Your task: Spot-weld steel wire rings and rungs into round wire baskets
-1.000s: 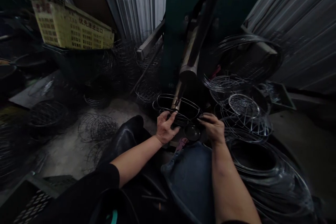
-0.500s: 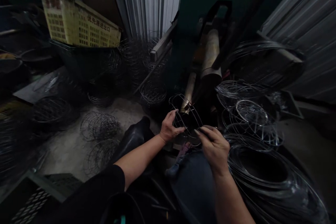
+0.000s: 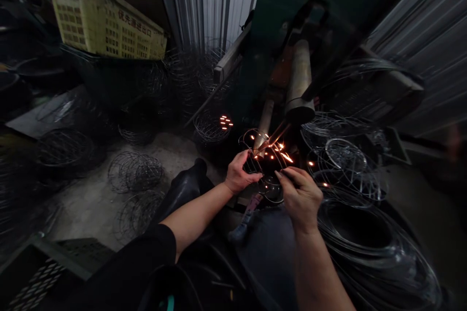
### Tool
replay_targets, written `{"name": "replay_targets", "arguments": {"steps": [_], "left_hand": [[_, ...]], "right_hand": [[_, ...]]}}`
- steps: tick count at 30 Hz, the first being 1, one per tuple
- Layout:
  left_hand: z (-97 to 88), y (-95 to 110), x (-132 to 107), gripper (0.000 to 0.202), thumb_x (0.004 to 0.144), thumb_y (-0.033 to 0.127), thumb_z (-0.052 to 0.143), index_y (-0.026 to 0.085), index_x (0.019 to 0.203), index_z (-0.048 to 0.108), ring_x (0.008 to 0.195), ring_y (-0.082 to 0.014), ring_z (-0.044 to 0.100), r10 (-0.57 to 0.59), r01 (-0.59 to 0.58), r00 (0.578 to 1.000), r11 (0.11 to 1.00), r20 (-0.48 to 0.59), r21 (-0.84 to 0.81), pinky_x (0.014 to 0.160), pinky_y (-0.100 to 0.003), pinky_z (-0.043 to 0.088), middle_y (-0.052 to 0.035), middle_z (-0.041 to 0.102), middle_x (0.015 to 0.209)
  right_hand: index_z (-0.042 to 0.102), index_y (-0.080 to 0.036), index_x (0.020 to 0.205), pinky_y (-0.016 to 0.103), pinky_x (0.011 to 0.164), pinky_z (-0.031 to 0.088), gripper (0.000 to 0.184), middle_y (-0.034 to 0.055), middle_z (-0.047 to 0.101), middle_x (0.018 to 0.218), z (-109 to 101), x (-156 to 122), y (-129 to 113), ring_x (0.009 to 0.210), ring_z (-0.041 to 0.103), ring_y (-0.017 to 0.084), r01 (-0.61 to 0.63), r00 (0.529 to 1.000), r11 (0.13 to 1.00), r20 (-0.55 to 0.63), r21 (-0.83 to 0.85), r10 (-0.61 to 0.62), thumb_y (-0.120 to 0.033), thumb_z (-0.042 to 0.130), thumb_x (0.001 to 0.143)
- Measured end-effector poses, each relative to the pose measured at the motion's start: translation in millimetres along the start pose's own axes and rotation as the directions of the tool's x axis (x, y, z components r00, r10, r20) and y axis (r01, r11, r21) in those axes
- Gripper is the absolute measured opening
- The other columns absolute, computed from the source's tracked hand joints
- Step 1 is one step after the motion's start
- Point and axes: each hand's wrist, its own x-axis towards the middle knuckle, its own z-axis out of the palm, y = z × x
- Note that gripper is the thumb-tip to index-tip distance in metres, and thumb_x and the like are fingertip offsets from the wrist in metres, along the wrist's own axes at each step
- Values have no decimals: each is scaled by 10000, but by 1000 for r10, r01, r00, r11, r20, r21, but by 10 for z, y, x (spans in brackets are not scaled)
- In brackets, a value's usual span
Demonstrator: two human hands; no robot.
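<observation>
A small round wire frame (image 3: 262,155) is held up on edge between both my hands, under the metal electrode (image 3: 265,124) of a dark green welding machine (image 3: 292,24). My left hand (image 3: 241,174) is closed on the frame's left rim. Fingers of my right hand (image 3: 299,194) pinch its right rim. Orange sparks (image 3: 277,148) fly from the spot where the frame meets the electrode. A thicker metal cylinder (image 3: 299,85) hangs just to the right of the electrode.
Finished wire baskets (image 3: 134,171) lie on the concrete floor at left. Coils of wire rings (image 3: 365,233) are stacked at right, more wire frames (image 3: 345,155) behind them. A yellow crate (image 3: 105,26) stands at the back left. My black boot (image 3: 186,187) is below my left arm.
The wire frame went from lying flat to standing on edge under the electrode. Sparks have now appeared at the contact point. Both hands kept their hold and shifted slightly right.
</observation>
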Motion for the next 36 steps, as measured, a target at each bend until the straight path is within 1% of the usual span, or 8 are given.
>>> {"name": "replay_targets", "arguments": {"steps": [5,9,12,15,19,27,33,36], "left_hand": [[-43,36,-20,743,520,256,889,119,1194,610,998,-239,634,-180,184,983,969,41,-162,929,-390,539,-99,641,1103],[-47,6,-32,781,468,209,902,110,1189,617,927,-204,639,-419,415,905,837,72,-355,848,-319,554,-74,642,1055],[-42,28,-9,820,449,199,905,113,1207,604,887,-176,637,-517,510,846,717,129,-475,821,-293,546,-59,660,1006],[-50,62,53,748,478,216,896,121,1168,622,818,-142,628,-534,542,826,670,178,-507,762,-256,534,-45,671,958],[-50,40,171,688,467,220,896,131,1105,651,728,-106,595,-551,544,820,667,154,-509,665,-207,496,-21,665,905],[24,-16,254,505,482,232,882,131,922,655,610,-79,551,-563,554,810,644,163,-528,579,-193,451,19,627,756],[57,45,86,510,526,237,863,156,984,652,675,-98,595,-564,587,783,529,263,-613,663,-228,486,8,651,791],[27,58,37,521,513,218,863,152,988,659,668,-96,585,-593,620,753,495,284,-609,640,-218,469,15,644,772]], "right_hand": [[736,-195,865,351,763,554,211,96,677,1111,-221,-255,-59,944,657,227,-50,997,998,-57,25,51,-348,769,724],[744,-211,863,342,803,556,168,82,699,1067,-285,-401,5,923,670,211,-106,993,992,60,70,102,-336,751,750],[753,-210,861,366,846,553,155,73,724,962,-210,-336,36,902,679,214,-86,992,992,100,92,77,-334,716,777],[750,-208,821,344,786,565,126,67,729,916,-120,-181,-6,856,684,209,-45,994,994,107,99,34,-318,704,778],[748,-209,783,327,745,563,123,58,731,882,-37,19,-77,812,685,201,-13,995,997,99,71,6,-317,689,778],[749,-197,753,342,768,555,154,59,729,849,80,233,-94,797,684,211,-57,995,997,83,51,53,-347,718,735],[740,-195,831,360,836,543,221,91,703,1102,-159,-94,-26,960,672,237,-135,990,991,54,23,133,-383,758,716],[738,-186,805,396,857,544,242,101,725,1030,-283,-338,67,931,684,251,-195,981,981,24,9,195,-396,775,693]]}}
